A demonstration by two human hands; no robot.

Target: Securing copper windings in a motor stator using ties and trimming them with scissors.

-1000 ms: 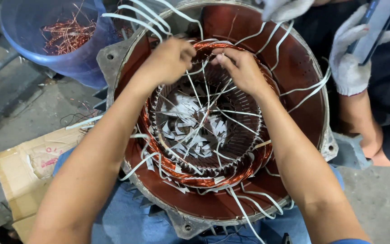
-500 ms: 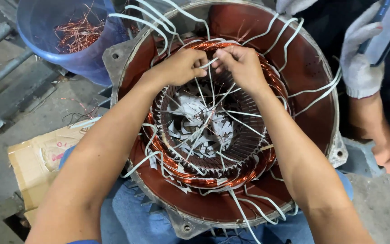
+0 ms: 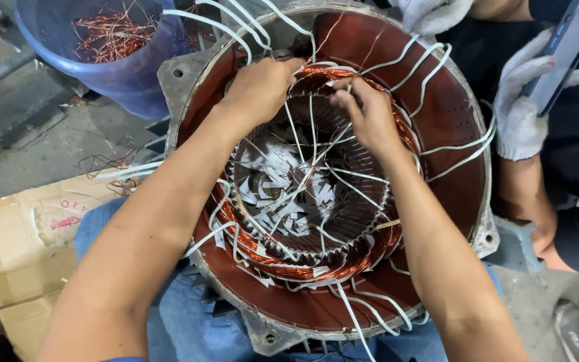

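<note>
Both hands work at the far rim of the motor stator (image 3: pixel 437 201): the left hand (image 3: pixel 263 84) presses the copper winding (image 3: pixel 316 271), grip clenched; the right hand (image 3: pixel 370 114) pinches a white sleeved wire (image 3: pixel 316 124).

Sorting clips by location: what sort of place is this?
Probably a motor repair workshop: an opened motor stator with copper windings, a blue bucket of scrap copper wire, bare concrete floor.

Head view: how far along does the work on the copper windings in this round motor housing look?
Done: copper windings sit around the whole slotted core of the reddish-brown round motor housing, with white sleeved leads fanning out. In hand: the left hand and right hand both press on the coil at the far rim. Left: white paper strips lie loose inside the bore, and the leads hang unbundled.
</note>
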